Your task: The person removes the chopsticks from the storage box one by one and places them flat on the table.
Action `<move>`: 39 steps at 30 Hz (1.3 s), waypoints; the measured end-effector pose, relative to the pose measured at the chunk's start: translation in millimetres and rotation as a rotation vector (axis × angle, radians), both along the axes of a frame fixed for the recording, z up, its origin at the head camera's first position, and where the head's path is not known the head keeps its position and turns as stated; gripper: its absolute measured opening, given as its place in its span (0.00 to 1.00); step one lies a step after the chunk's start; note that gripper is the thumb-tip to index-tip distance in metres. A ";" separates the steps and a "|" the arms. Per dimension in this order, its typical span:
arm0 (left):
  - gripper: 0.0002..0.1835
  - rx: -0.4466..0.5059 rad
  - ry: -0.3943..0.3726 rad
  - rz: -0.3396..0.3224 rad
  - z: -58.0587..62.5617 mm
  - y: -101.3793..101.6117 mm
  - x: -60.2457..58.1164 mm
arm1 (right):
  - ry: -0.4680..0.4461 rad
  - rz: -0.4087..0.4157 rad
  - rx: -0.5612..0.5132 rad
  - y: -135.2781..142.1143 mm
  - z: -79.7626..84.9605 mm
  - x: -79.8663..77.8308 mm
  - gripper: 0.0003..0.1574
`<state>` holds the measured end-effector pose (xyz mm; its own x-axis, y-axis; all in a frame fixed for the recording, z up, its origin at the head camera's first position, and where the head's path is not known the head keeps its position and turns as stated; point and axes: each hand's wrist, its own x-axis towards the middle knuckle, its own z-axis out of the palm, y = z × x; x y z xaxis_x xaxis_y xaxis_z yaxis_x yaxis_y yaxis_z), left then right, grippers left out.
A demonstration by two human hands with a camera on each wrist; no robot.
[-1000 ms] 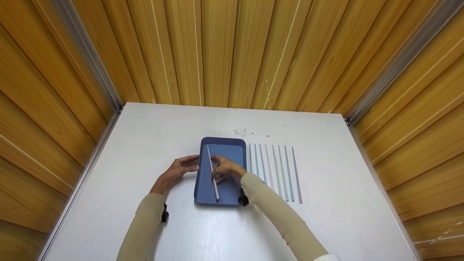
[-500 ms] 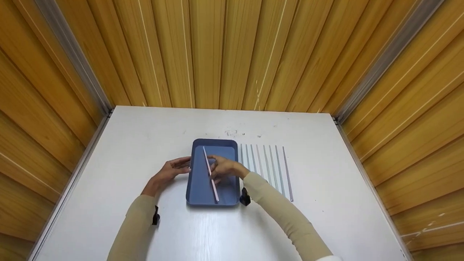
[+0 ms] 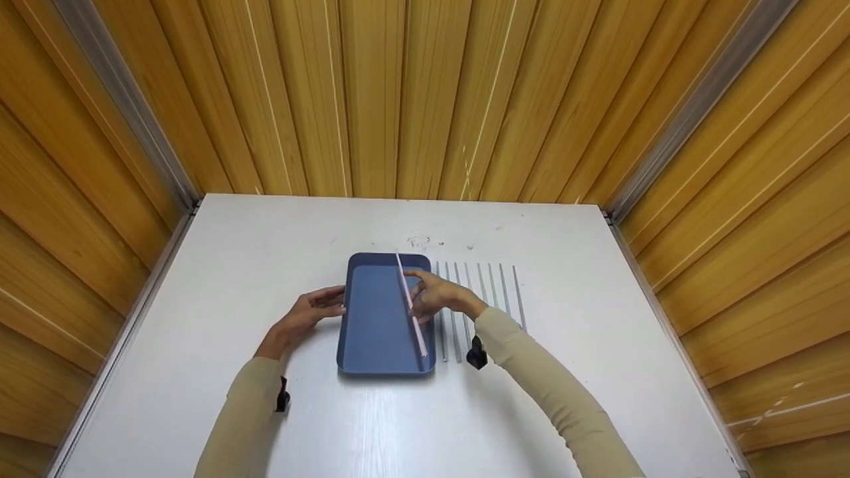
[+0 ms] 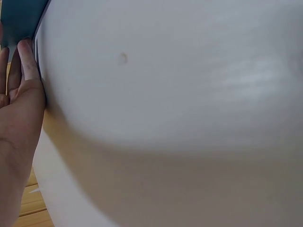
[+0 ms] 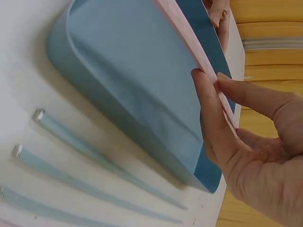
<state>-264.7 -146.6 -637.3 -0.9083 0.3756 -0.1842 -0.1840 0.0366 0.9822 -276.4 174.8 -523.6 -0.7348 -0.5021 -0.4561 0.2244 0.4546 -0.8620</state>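
A blue rectangular tray (image 3: 372, 318) with low walls lies on the white table. My right hand (image 3: 438, 295) pinches a pink chopstick (image 3: 418, 332) near its middle, thumb on one side and fingers on the other. The chopstick slants above the tray's right side, its far end over the back wall. In the right wrist view, thumb and fingertips meet on the pink chopstick (image 5: 184, 38). My left hand (image 3: 307, 317) touches the tray's left wall with fairly straight fingers. The left wrist view shows the left hand (image 4: 23, 94) at the tray's edge (image 4: 21, 23), cut off by the frame.
Several pastel chopsticks (image 3: 505, 285) lie side by side right of the tray, partly hidden by my right arm. Their near ends show silver tips (image 5: 40, 114). Wooden-patterned panels (image 3: 372, 99) stand behind the table (image 3: 265, 239) and at both sides.
My right hand has lifted the pink chopstick and moved it rightward, from the tray's middle to above its right side. The left hand stays at the tray's left wall. The head view has shifted slightly.
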 end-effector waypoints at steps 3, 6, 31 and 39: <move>0.35 0.000 -0.001 0.000 -0.5 -1.0 -1.5 | 0.013 0.007 -0.007 12.2 2.4 -1.9 0.59; 0.35 -0.012 0.003 -0.004 -1.4 -1.7 -3.1 | 0.019 0.005 -0.016 25.7 5.0 -3.3 0.58; 0.34 0.021 0.024 -0.051 -4.9 -1.3 -0.9 | 0.022 -0.141 0.046 148.9 8.5 1.0 0.59; 0.35 0.025 0.005 -0.031 -2.9 -2.8 -0.6 | 0.021 -0.152 0.063 182.1 4.8 -0.5 0.60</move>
<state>-265.4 -149.4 -640.2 -0.8970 0.4081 -0.1700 -0.1786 0.0174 0.9838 -276.9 356.9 -518.7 -0.8098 -0.3557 -0.4667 0.2767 0.4699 -0.8382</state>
